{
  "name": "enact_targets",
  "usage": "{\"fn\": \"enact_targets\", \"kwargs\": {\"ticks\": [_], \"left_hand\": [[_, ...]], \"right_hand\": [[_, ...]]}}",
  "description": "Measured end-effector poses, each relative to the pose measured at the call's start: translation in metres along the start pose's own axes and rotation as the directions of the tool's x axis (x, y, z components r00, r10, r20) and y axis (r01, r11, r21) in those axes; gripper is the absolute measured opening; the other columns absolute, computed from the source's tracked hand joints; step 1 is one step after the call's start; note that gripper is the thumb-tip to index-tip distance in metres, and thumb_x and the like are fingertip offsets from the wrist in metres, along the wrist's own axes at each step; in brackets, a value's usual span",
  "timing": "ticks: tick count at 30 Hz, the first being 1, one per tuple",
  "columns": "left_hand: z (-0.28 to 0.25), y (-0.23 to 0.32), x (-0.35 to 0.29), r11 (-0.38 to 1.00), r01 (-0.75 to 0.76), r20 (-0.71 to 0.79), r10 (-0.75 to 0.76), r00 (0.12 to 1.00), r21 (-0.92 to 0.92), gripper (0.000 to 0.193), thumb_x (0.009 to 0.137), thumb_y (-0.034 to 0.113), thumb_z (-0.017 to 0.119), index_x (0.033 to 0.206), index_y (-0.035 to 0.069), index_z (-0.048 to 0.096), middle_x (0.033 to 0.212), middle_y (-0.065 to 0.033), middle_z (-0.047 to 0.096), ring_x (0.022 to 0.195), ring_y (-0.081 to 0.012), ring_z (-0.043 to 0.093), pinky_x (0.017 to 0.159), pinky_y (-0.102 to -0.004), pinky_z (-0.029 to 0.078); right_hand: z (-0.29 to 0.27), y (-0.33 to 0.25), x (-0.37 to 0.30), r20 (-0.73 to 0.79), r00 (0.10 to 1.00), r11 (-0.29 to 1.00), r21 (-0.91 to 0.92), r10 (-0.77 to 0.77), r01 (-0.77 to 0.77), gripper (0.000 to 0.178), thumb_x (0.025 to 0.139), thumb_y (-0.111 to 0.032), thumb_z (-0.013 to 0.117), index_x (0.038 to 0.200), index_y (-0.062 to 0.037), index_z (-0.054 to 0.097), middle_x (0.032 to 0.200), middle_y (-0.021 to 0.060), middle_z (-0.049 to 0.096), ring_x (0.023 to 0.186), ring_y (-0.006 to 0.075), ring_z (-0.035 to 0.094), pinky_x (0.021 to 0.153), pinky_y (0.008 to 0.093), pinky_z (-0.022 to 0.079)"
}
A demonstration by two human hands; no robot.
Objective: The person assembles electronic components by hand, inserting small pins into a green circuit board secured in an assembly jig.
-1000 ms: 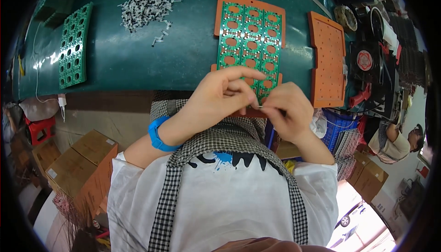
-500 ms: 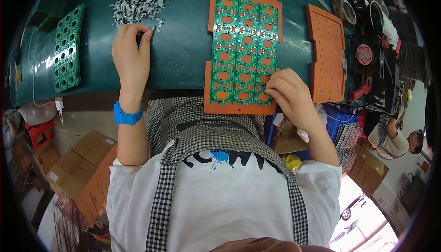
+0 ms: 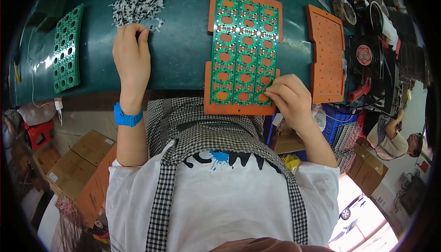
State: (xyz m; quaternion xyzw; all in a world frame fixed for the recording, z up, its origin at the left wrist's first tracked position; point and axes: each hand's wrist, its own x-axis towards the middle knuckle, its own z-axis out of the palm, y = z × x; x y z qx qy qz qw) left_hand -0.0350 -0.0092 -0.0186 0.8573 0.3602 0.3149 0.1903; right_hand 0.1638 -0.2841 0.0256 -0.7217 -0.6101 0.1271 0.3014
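Observation:
A green circuit board panel (image 3: 235, 59) with rows of oval holes lies on an orange fixture plate (image 3: 245, 110). My right hand (image 3: 291, 97) is at the panel's lower right corner, fingertips pinched together over the board's edge; whatever they hold is too small to make out. Farther left, my left hand (image 3: 132, 52), with a blue band on its wrist, reaches to the near edge of a heap of small clear-and-black parts (image 3: 138, 2). Its thumb and forefinger are bent toward each other, and its fingertips are partly hidden from view.
Stacked green circuit panels (image 3: 68, 52) lie at the left of the green table (image 3: 179, 64). A second orange plate (image 3: 327, 54) with small holes lies to the right, near a solder spool (image 3: 364, 54) and a red-handled tool (image 3: 360, 90). Another person (image 3: 395, 139) sits at the far right.
My right hand has slid slightly down and toward the panel's lower right corner. My left hand stays by the heap, its thumb a little closer to the forefinger.

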Motion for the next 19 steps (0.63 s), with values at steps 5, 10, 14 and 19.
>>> {"fn": "enact_targets", "kwargs": {"ticks": [5, 10, 14, 19], "left_hand": [[0.0001, -0.0018, -0.0004, 0.999, -0.031, -0.001, 0.031, 1.0, 0.011, 0.009, 0.091, 0.008, 0.057, 0.09, -0.001, 0.057, 0.087, -0.013, 0.055, 0.079, -0.029, 0.054, 0.072, -0.0361, 0.043], [-0.0007, 0.0001, 0.0, 0.999, -0.048, 0.003, 0.047, 0.999, 0.022, 0.01, 0.093, 0.009, 0.055, 0.092, -0.001, 0.056, 0.087, -0.0129, 0.055, 0.079, -0.0277, 0.054, 0.072, -0.0339, 0.043], [-0.0008, -0.0003, -0.0005, 0.999, -0.033, 0.012, 0.033, 0.999, 0.028, 0.01, 0.092, 0.009, 0.056, 0.092, -0.001, 0.056, 0.088, -0.013, 0.055, 0.08, -0.0281, 0.054, 0.072, -0.0346, 0.043], [0.0, -0.0012, -0.0007, 0.999, -0.037, 0.011, 0.037, 0.999, 0.036, 0.011, 0.092, 0.01, 0.056, 0.092, -0.001, 0.057, 0.089, -0.0126, 0.056, 0.082, -0.0282, 0.055, 0.074, -0.035, 0.043]], "right_hand": [[-0.005, 0.0008, 0.0054, 0.04, 0.999, 0.999, 0.047, 0.003, -0.005, 0.012, 0.076, -0.002, 0.069, 0.086, -0.0031, 0.062, 0.087, 0.0086, 0.059, 0.081, 0.0273, 0.058, 0.071, 0.0352, 0.048], [-0.0074, -0.0006, 0.0066, 0.063, 0.998, 0.998, 0.064, 0.015, -0.019, 0.011, 0.077, -0.001, 0.068, 0.086, -0.0024, 0.061, 0.087, 0.0089, 0.059, 0.081, 0.0279, 0.058, 0.071, 0.0358, 0.048], [-0.006, -0.0024, 0.0065, 0.057, 0.998, 0.998, 0.054, 0.017, -0.02, 0.011, 0.077, -0.001, 0.068, 0.085, -0.0024, 0.061, 0.087, 0.0091, 0.059, 0.082, 0.0281, 0.058, 0.071, 0.036, 0.048], [0.0, -0.0052, 0.0027, 0.008, 0.999, 0.999, -0.011, 0.035, -0.035, 0.01, 0.078, -0.001, 0.067, 0.086, -0.0032, 0.061, 0.089, 0.0095, 0.06, 0.083, 0.0277, 0.059, 0.072, 0.0359, 0.049]]}}
